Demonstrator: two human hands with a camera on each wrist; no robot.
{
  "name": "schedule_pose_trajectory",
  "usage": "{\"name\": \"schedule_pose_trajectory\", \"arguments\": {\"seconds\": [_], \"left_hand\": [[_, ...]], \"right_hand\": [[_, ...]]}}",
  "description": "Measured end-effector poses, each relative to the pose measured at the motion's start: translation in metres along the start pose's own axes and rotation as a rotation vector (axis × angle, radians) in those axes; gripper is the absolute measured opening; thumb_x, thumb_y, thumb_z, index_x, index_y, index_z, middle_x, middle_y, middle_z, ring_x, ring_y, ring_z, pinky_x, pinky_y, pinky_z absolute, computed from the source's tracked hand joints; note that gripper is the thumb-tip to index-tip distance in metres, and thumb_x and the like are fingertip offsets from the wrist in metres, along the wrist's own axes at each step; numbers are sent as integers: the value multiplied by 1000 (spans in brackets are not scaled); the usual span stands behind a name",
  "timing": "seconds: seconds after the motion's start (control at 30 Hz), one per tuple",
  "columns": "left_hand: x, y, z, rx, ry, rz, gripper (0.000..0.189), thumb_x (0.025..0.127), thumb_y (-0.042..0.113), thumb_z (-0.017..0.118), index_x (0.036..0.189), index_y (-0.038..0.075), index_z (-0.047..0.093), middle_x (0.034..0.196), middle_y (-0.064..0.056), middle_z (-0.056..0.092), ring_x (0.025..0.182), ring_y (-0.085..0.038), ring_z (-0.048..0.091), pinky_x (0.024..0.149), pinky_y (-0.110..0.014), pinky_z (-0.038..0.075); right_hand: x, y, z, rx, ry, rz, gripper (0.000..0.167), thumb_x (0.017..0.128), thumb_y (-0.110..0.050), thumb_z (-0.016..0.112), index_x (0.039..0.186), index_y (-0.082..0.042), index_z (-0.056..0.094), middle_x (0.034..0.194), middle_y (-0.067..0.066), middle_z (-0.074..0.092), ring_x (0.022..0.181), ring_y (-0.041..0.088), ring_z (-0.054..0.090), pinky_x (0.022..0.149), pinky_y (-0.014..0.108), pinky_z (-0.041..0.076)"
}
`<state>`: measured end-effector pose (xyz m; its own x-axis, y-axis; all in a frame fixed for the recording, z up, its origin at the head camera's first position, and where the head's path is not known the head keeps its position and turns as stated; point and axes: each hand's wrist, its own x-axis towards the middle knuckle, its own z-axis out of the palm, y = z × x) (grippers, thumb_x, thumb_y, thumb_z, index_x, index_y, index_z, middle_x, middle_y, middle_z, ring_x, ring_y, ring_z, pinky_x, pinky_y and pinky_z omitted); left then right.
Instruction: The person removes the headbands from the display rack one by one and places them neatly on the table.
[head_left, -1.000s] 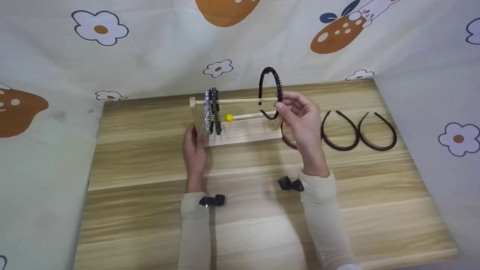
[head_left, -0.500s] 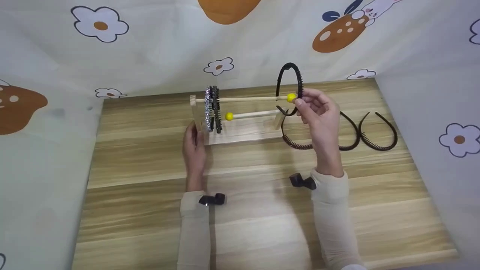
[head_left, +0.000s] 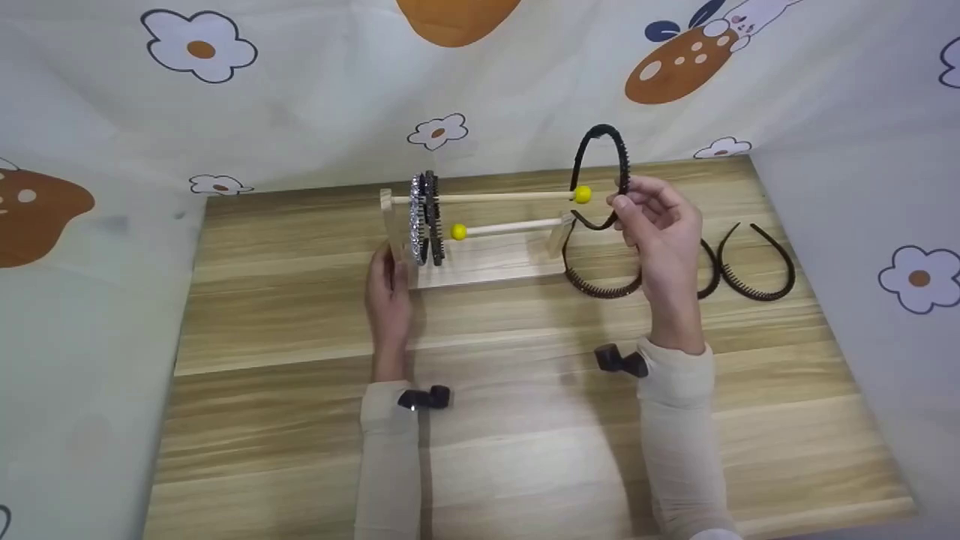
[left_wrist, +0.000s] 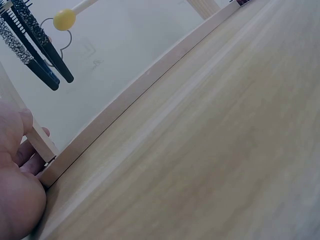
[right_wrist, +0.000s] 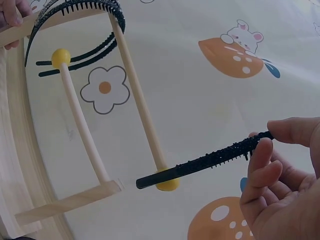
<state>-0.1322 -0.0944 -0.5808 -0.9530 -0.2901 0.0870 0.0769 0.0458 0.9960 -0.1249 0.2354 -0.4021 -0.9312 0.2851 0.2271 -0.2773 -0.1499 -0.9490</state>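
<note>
A two-post wooden rack [head_left: 499, 270] stands on the table, with two rods that each end in a yellow ball. My left hand [head_left: 388, 300] grips its left post low down; some fingers are hidden behind the wood. Silver glittery and black headbands [head_left: 417, 225] hang close together at the upper rod's left end. My right hand [head_left: 667, 232] pinches a black toothed headband [head_left: 624, 161] between thumb and fingers, upright by the upper rod's yellow ball [head_left: 583, 195]. In the right wrist view, this headband [right_wrist: 215, 157] crosses in front of that ball.
On the table [head_left: 480, 450], right of the rack, lie a brown toothed headband [head_left: 606, 292], another partly behind my right wrist [head_left: 710, 281], and a third dark headband [head_left: 759, 295]. A patterned cloth [head_left: 315, 112] rises behind the table.
My right hand has moved right with the black headband, along the upper rod to its ball end, uncovering the yellow ball. My left hand stays on the rack.
</note>
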Motion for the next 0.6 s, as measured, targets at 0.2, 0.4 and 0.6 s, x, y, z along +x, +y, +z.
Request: {"name": "schedule_pose_trajectory", "arguments": {"seconds": [0.2, 0.4, 0.6], "left_hand": [[0, -1, 1, -9, -4, -2, 46, 118, 15, 53, 162, 2, 50, 161, -20, 57, 149, -33, 56, 129, -42, 44], [0, -1, 1, -17, -4, -10, 45, 118, 16, 53, 162, 4, 51, 161, -18, 58, 150, -32, 55, 129, -41, 44], [0, 1, 1, 1, 1, -16, 47, 118, 16, 53, 162, 2, 49, 161, -20, 57, 150, -33, 54, 129, -40, 44]], "right_hand": [[1, 2, -8, -2, 9, 14, 21, 95, 15, 70, 108, 1, 78, 91, 11, 77, 70, 13, 64, 57, 16, 53], [2, 4, -16, -38, 26, 36, 22, 95, 16, 69, 107, 0, 78, 91, 10, 77, 71, 13, 65, 55, 17, 52], [2, 12, -27, -132, 18, 44, 22, 95, 16, 70, 107, -1, 78, 94, 10, 78, 71, 11, 63, 55, 17, 48]]}}
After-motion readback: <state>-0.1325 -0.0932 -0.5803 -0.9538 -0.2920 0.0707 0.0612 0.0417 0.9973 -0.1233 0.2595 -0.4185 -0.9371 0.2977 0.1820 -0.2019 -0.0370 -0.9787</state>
